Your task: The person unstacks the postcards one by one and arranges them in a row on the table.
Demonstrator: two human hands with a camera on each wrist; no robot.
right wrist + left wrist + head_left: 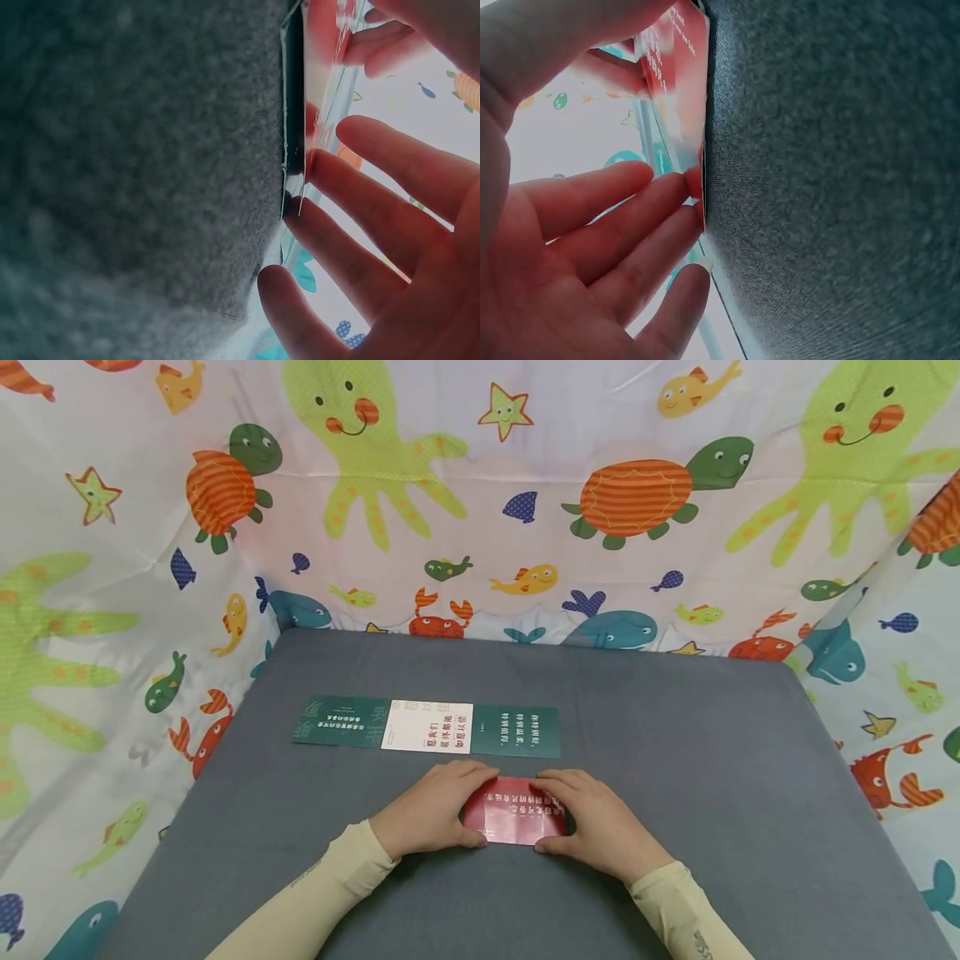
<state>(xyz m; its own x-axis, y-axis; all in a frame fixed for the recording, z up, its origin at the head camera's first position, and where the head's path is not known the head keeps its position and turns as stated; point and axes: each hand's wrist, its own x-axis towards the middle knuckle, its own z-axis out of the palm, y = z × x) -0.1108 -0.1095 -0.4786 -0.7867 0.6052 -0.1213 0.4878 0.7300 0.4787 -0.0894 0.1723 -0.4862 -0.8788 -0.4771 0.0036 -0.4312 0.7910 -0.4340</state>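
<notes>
A red card [512, 827] with white printed characters lies on the grey surface between both hands. My left hand [427, 810] grips its left end, thumb at the near corner and fingers at the far one. At the right end, my right hand [603, 827] holds the card the same way, thumb near and fingers far. In the right wrist view a dark layer [295, 97] shows under the red card's raised edge. The left wrist view has the red card [686, 90] low over the cloth, with fingertips right at its edge.
Beyond the hands lies a row: a green card [341, 722] at left, a white card [412, 727] in the middle and another green card [491, 731] at right. A patterned sea-animal curtain [480, 477] encloses the grey table [712, 760] at the back and sides.
</notes>
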